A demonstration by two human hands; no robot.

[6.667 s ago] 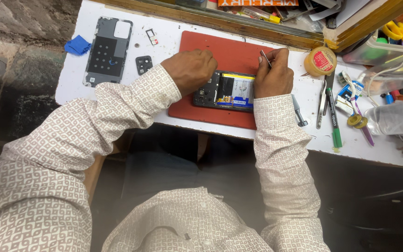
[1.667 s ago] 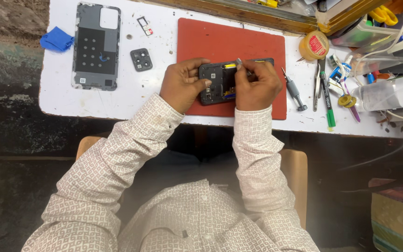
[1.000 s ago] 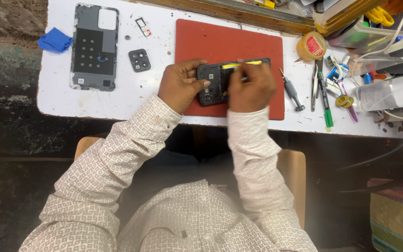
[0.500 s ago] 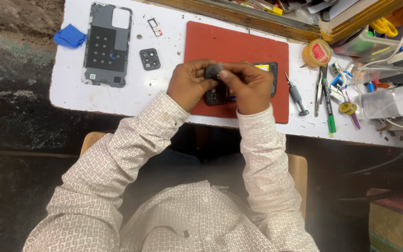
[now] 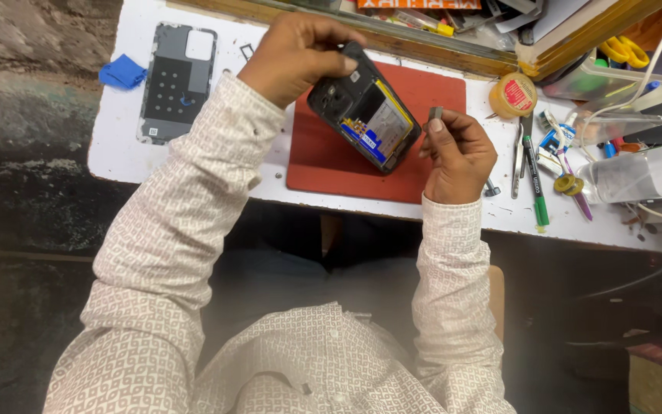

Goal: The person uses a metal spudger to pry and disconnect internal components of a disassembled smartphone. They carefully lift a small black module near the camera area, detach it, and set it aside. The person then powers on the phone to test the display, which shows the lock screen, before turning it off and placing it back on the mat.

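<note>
We note, at far left on the white table (image 5: 116, 157), a blue cloth scrap (image 5: 122, 73) beside a detached phone back cover (image 5: 175, 80) lying flat. Our left hand (image 5: 294, 54) is clamped on the opened smartphone (image 5: 364, 113), holding it tilted and raised above the red work mat (image 5: 346, 165), internals facing up. Our right hand (image 5: 460, 153) pinches a small grey part (image 5: 435, 113) between fingertips, just beside the phone's lower edge. Further right lie a yellow tape roll (image 5: 512, 95), tweezers (image 5: 518, 149) and a green pen (image 5: 535, 184).
</note>
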